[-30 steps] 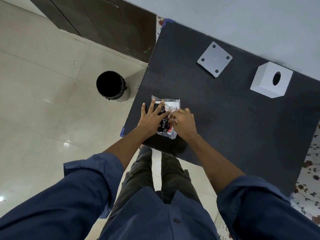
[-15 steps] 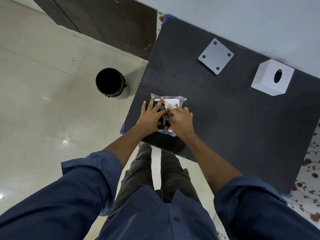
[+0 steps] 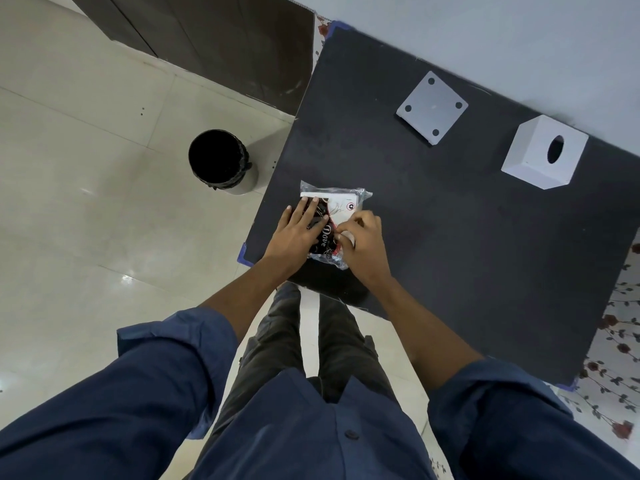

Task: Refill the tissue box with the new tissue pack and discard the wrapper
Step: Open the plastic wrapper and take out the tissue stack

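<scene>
A tissue pack (image 3: 341, 206) in clear plastic wrapper with black and red print lies near the front left corner of the black table (image 3: 450, 237). My left hand (image 3: 294, 233) presses flat on its left side, fingers together. My right hand (image 3: 363, 244) pinches the wrapper at the pack's right side, fingers curled. The white cube tissue box (image 3: 540, 157), with an oval hole in its top, stands at the back right. Its flat white base plate (image 3: 433, 107), with a hole at each corner, lies separately at the back middle.
A round bin lined with a black bag (image 3: 220, 161) stands on the tiled floor just left of the table. A dark cabinet (image 3: 207, 39) runs along the wall behind it. The table's back edge meets a white wall. My legs show under the front edge.
My left hand's fingers have closed together on the pack. My right hand has curled tighter on the wrapper's right side. The pack has stayed roughly in place.
</scene>
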